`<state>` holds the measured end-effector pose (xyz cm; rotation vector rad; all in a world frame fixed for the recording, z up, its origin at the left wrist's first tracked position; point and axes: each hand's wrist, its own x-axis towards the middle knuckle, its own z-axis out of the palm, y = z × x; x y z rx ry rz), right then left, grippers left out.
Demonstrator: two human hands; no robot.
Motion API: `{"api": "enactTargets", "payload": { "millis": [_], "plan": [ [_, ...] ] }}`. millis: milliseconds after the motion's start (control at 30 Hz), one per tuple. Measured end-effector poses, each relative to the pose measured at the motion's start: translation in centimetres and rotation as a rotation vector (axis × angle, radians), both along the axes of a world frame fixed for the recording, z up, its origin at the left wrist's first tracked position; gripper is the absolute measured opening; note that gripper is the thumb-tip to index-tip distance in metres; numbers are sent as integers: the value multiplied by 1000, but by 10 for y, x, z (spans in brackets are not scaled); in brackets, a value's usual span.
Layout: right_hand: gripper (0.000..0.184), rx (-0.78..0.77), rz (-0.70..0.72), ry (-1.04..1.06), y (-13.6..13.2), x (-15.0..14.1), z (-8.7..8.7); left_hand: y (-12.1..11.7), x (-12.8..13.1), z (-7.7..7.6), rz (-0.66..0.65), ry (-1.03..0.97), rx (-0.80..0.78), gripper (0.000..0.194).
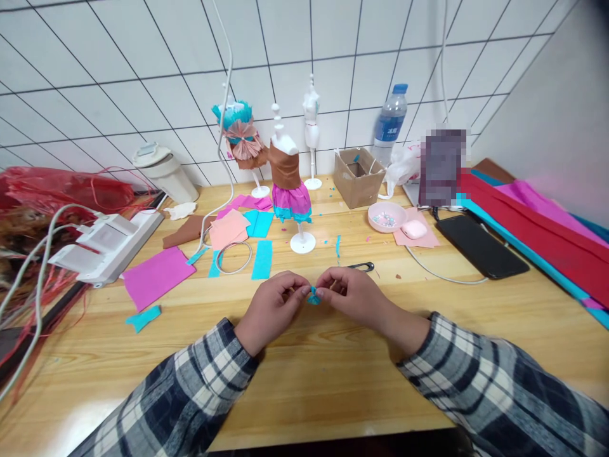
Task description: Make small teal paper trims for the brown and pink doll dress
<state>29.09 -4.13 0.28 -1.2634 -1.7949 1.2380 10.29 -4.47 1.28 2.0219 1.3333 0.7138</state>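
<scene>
Between my fingertips is a small gathered piece of blue crepe paper (313, 297). My left hand (278, 308) pinches it from the left, and my right hand (354, 298) pinches its other side. Just beyond my hands stands a small white mannequin (285, 145) in a brown top and a magenta skirt (290, 198) with a blue hem. Partly behind my right hand lies a black-handled tool (362, 266), its other end hidden. Flat blue paper strips (262, 259) rest beyond my left hand, beside a coiled white cable (233, 258).
Two more mannequins, one dressed (242, 136) and one bare (311, 120), stand by the wall. Rightward are a cardboard box (359, 181), a pink bead bowl (380, 223), a water bottle (391, 124) and a black phone (483, 246). A power strip (121, 247) and magenta paper (158, 277) lie left.
</scene>
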Motion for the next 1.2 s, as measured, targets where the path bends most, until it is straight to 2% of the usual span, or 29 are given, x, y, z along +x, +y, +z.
{"api": "enactTargets", "payload": {
  "millis": [233,433,533,833,1000,1200],
  "plan": [
    [8,31,-70,-15,2,1,-2,-1,0,0,12,36,66,17],
    [7,141,-77,-58,-2,-1,-2,-3,3,1,68,-133,-85,20],
    [6,171,-67,-52,-3,-2,0,-3,5,2,83,-128,-63,14],
    [8,83,-106,16,-4,-4,0,-3,5,5,106,-179,-35,11],
    [9,92,-116,69,-4,-4,0,-3,5,-1,0,-314,-253,29],
    [7,140,-86,53,-4,-2,2,-1,4,-2,-53,-174,-178,19]
  ]
}}
